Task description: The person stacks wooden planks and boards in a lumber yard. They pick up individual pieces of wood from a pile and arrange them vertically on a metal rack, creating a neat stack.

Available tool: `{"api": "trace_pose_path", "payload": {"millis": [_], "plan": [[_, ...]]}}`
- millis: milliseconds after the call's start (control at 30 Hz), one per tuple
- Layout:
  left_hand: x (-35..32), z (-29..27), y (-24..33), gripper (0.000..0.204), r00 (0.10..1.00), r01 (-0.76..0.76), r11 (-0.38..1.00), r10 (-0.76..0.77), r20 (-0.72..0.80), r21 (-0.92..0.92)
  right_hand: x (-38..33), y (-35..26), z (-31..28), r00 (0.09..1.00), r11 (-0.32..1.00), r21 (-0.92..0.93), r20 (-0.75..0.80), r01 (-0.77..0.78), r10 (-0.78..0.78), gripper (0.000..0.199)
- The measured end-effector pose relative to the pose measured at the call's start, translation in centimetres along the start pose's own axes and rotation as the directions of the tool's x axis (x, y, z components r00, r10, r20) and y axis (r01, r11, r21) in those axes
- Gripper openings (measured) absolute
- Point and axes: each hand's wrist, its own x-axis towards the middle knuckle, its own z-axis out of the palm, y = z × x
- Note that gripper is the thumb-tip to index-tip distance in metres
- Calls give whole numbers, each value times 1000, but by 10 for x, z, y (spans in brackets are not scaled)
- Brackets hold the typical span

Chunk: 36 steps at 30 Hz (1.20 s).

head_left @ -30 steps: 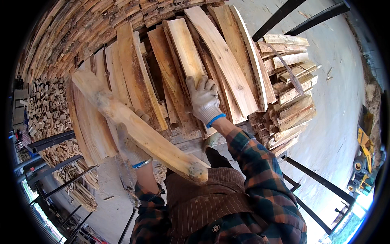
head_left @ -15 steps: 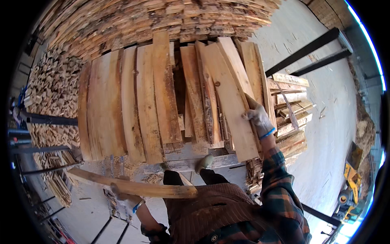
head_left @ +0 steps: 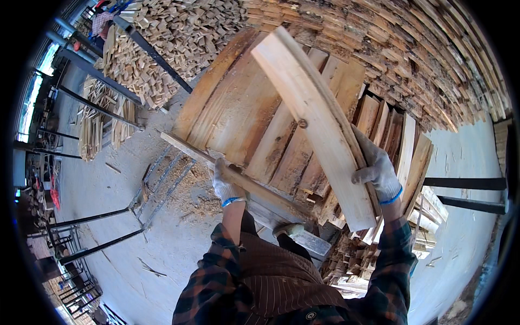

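No packages, labels, signs or screens in your view. Nothing printed or boxed that you could read off.
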Motion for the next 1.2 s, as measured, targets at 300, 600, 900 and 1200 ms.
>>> {"api": "trace_pose_path", "payload": {"millis": [300,600,900,1200], "plan": [[-24,11,70,52,974,185,980,-173,146,-70,159,36,44,993,245,-967,50,74,-102,86],[37,20,45,50,989,58,992,-42,-138,110,74,71,167,956,230,-948,161,219,-246,86],[19,-2,70,50,897,230,972,-190,399,-54,58,58,217,925,454,-847,363,278,109,89],[-11,25,88,41,978,21,931,-95,188,364,74,50,174,966,243,-937,228,252,-123,77]]}}
